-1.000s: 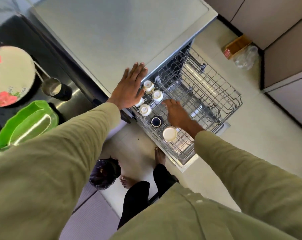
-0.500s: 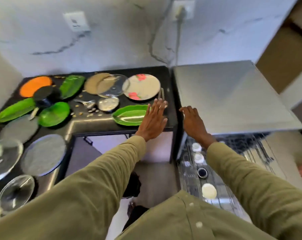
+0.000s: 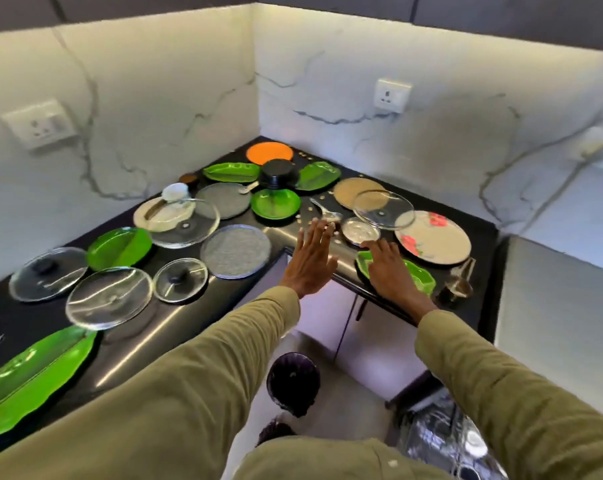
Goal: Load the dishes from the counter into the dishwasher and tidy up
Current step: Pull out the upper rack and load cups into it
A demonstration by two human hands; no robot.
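Note:
My left hand (image 3: pixel 312 259) hovers with straight, spread fingers over the black counter's inner corner (image 3: pixel 279 233), holding nothing. My right hand (image 3: pixel 391 271) lies flat above a green leaf-shaped plate (image 3: pixel 419 277) at the counter's front edge; contact is unclear. A small steel plate (image 3: pixel 358 231) and a glass lid (image 3: pixel 383 210) sit just beyond the fingertips. A floral plate (image 3: pixel 435 242) lies to the right. The dishwasher rack (image 3: pixel 442 441) with cups shows blurred at bottom right.
Several green plates, glass lids, grey round plates, an orange plate (image 3: pixel 269 153) and a black bowl (image 3: pixel 275 173) cover the L-shaped counter. A steel cup (image 3: pixel 457 289) stands near the right edge. A dark bin (image 3: pixel 293 382) is on the floor below. The dishwasher top (image 3: pixel 563 306) is at right.
My view has swung up from the dishwasher rack to the counter. Both hands left the rack and dishwasher top and moved left over the counter, the right now above the green plate.

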